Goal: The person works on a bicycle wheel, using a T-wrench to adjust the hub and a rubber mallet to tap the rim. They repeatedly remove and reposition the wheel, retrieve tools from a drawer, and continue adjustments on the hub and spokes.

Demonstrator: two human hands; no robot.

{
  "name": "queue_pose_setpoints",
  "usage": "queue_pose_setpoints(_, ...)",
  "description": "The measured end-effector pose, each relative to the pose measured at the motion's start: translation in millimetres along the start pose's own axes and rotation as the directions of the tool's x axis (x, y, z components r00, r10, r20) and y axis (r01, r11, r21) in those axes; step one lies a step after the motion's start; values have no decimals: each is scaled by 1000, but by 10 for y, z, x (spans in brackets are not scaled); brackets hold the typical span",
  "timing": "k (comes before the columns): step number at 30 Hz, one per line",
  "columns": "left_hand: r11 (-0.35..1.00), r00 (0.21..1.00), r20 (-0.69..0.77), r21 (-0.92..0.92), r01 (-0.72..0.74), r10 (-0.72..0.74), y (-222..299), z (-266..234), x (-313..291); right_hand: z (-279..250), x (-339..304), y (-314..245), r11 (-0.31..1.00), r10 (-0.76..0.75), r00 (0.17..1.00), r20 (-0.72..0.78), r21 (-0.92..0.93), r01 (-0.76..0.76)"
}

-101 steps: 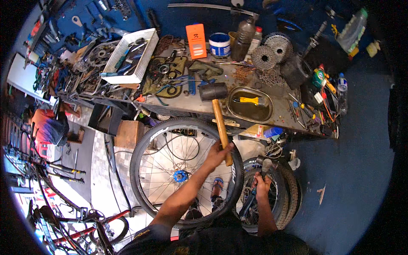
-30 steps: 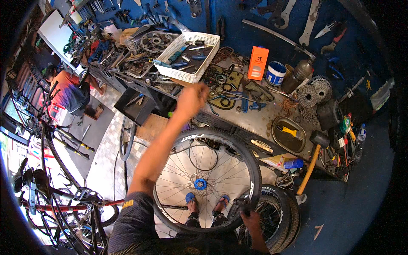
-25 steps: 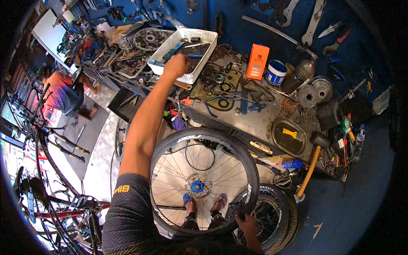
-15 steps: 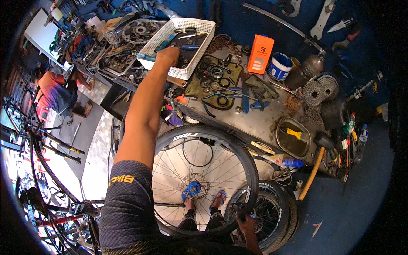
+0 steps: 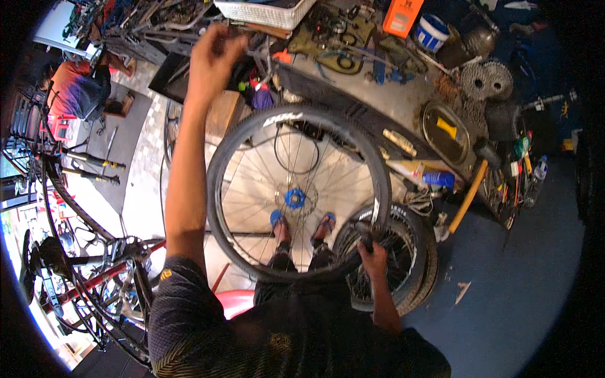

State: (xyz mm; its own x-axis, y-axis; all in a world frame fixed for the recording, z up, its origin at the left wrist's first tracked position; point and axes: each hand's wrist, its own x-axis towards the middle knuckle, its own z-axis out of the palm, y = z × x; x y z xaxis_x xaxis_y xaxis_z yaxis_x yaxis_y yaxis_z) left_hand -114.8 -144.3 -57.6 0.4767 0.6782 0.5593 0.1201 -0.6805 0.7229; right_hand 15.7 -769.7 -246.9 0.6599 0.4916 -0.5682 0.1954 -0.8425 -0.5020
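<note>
My left hand (image 5: 214, 60) is raised above the floor just in front of the bench, its fingers curled and blurred. Whatever sits in them is too small or hidden to name. A bicycle wheel (image 5: 215, 189) with a black tyre and a blue hub (image 5: 294, 198) stands between me and the bench, over my feet. At its lower right rim, my right hand (image 5: 374, 257) is closed round a dark object (image 5: 363, 235) whose kind I cannot make out. That object lies against the tyre. The white perforated basket (image 5: 268, 14) is beyond my left hand, cut off by the upper edge.
On the bench are a tool mat (image 5: 302, 47), an orange box (image 5: 401, 16), a blue-white tub (image 5: 431, 33), bike cassettes (image 5: 485, 80) and a metal tray (image 5: 435, 142). A mallet (image 5: 467, 198) leans at the right. More wheels (image 5: 419, 277) lie lower right; bicycles and another person (image 5: 79, 88) are left.
My left hand has come out of the white basket, back and to the left. The bench, wheel and right hand sit higher in view.
</note>
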Motion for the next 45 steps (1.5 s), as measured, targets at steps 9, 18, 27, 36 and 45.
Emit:
queue_pose_setpoints(9, 750, 756, 324, -174, 639, -569, 609, 554, -3221, -272, -328, -778, 946, -278, 958, -71, 151, 286)
queue_pose_setpoints(18, 772, 748, 318, -71, 631, -582, 606, 960, -3779, -364, -527, -978, 965, -235, 972, -1, 115, 234)
queue_pose_setpoints(27, 853, 846, 181, -57, 519, -502, 560, 1224, -4007, -434, -646, -1005, 965, -261, 965, 35, 50, 259)
queue_pose_setpoints(36, 850, 851, 97, -60, 523, -517, 535, 1333, -4141, -422, -627, -1270, 960, -281, 956, 86, 13, 281)
queue_pose_setpoints(45, 861, 866, 24, -103, 499, -499, 553, 1368, -4142, -335, -503, -1734, 885, -466, 883, 64, 53, 463)
